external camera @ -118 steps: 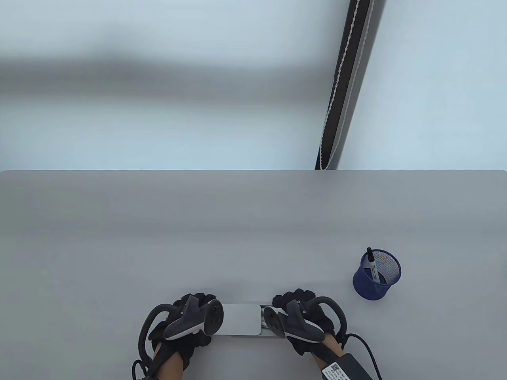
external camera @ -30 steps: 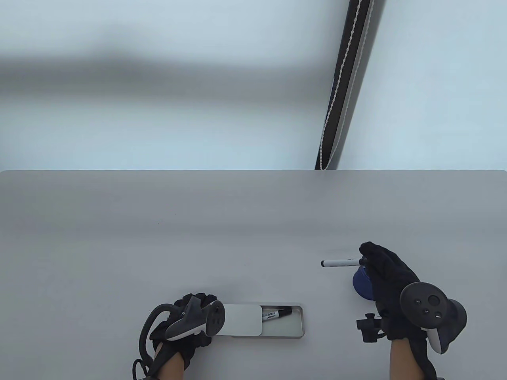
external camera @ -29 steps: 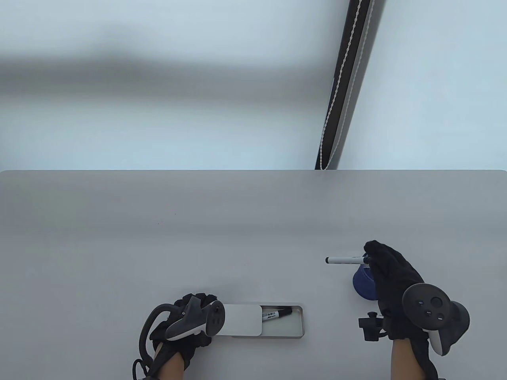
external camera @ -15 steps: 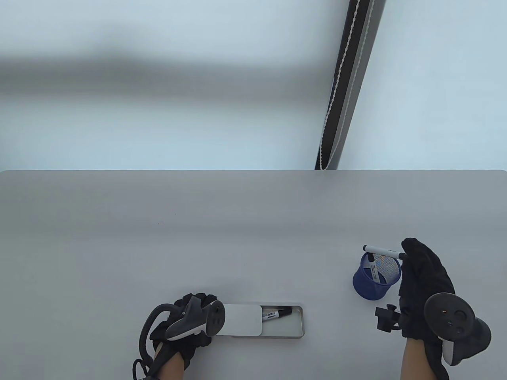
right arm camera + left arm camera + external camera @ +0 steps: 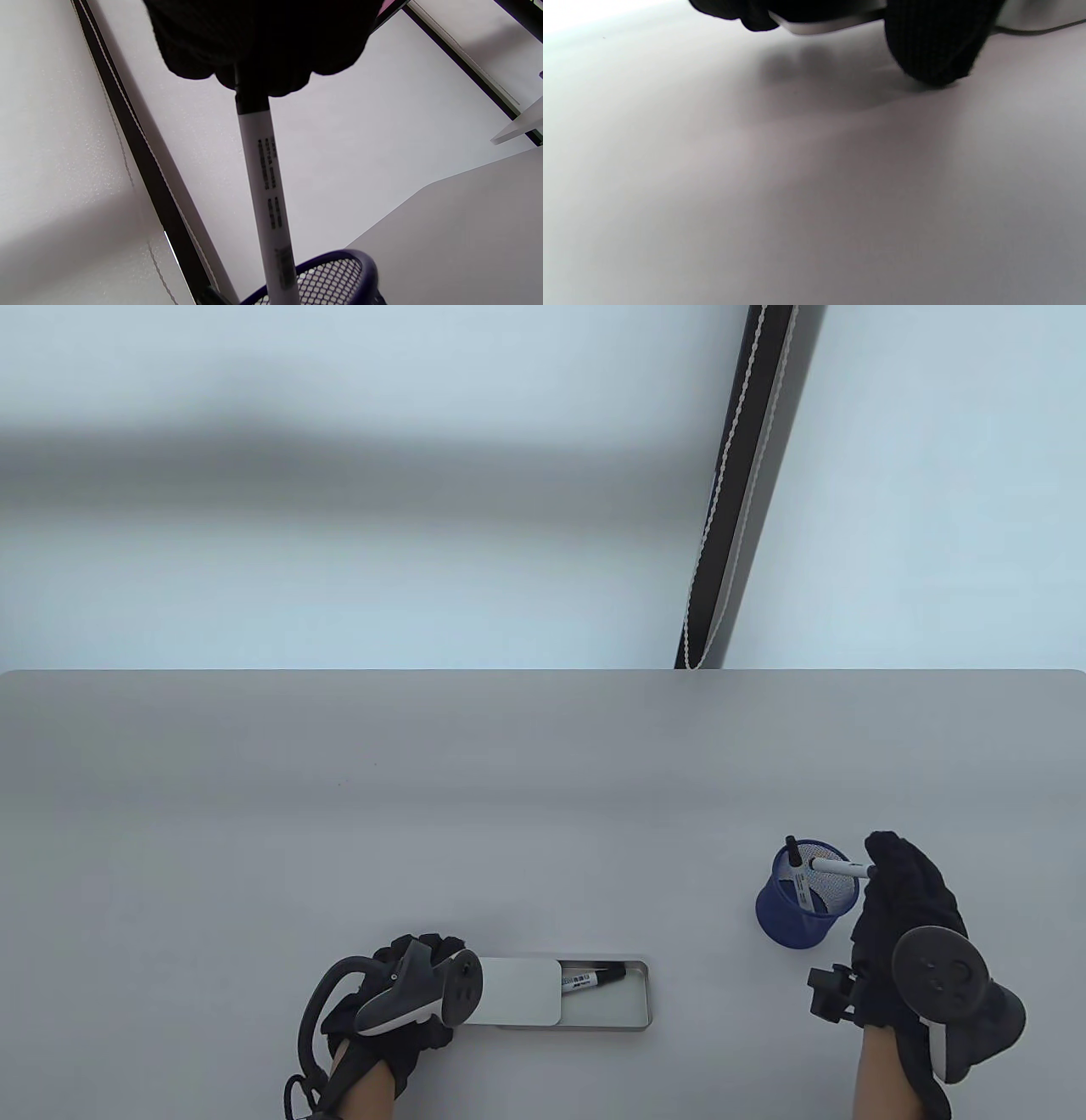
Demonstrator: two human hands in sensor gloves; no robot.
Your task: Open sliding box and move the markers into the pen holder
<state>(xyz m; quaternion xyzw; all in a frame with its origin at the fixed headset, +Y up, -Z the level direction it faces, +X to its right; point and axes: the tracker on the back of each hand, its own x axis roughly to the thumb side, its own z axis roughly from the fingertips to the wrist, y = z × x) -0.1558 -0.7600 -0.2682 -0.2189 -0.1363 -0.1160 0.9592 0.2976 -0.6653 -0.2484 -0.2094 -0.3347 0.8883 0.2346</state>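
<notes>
The silver sliding box [image 5: 638,1016] lies near the front edge with its lid [image 5: 519,991] slid left. One black-capped marker [image 5: 594,978] lies in the open part. My left hand [image 5: 424,984] grips the box's left end; in the left wrist view the lid's edge [image 5: 823,27] sits between the fingers and the thumb [image 5: 933,46]. My right hand [image 5: 872,872] pinches a white marker [image 5: 836,867] [image 5: 265,186] by its black end, and its other end dips into the blue mesh pen holder [image 5: 797,912] [image 5: 339,262]. Another marker [image 5: 797,875] stands inside the holder.
The grey table [image 5: 424,814] runs back to a pale wall. A dark vertical strip with a bead cord [image 5: 730,492] hangs behind the far edge. A cable trails from my left wrist at the front edge.
The box went from nearly closed to open. My right hand carried a marker rightward, then tilted and lowered it, and its end now sits in the holder. The left hand stayed put.
</notes>
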